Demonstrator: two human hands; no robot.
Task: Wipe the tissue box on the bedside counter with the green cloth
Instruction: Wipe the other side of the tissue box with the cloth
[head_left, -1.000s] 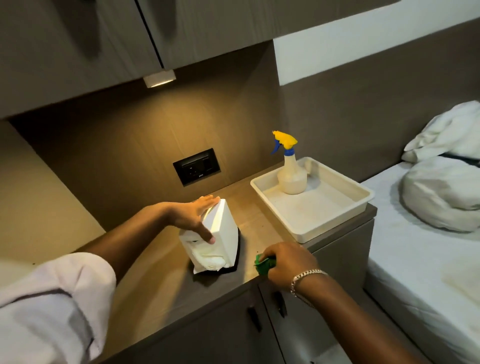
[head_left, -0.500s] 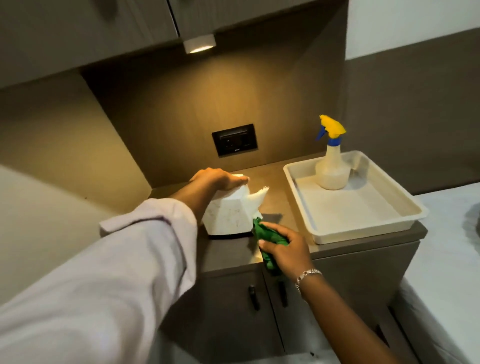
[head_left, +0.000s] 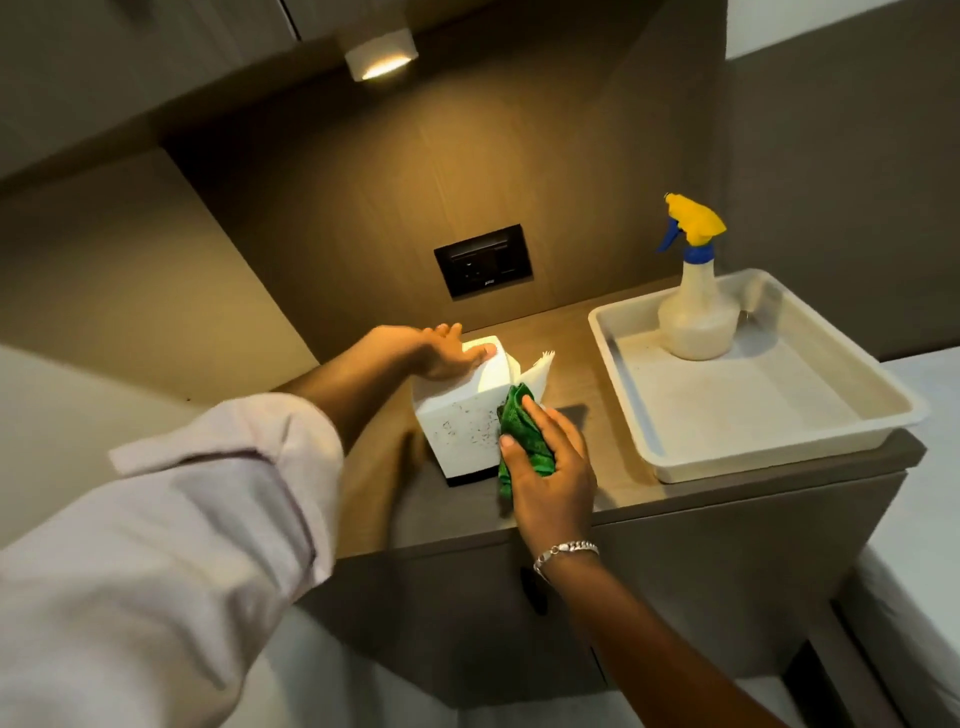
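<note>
A white tissue box (head_left: 457, 423) with a dark base stands on the brown bedside counter (head_left: 576, 338), a tissue poking out of its top. My left hand (head_left: 441, 351) rests on the box's top far edge and steadies it. My right hand (head_left: 553, 470) holds a bunched green cloth (head_left: 519, 434) pressed against the near right side of the box. The box's near face shows small dark specks.
A cream tray (head_left: 779, 452) sits on the right end of the counter with a spray bottle (head_left: 696, 296) standing in its far corner. A black wall socket (head_left: 483, 260) is behind the box. Cabinet doors run below the counter edge; a white bed lies at right.
My right hand lifted the green cloth from the counter's front edge onto the box's side. The box now stands upright. The view has shifted left and closer.
</note>
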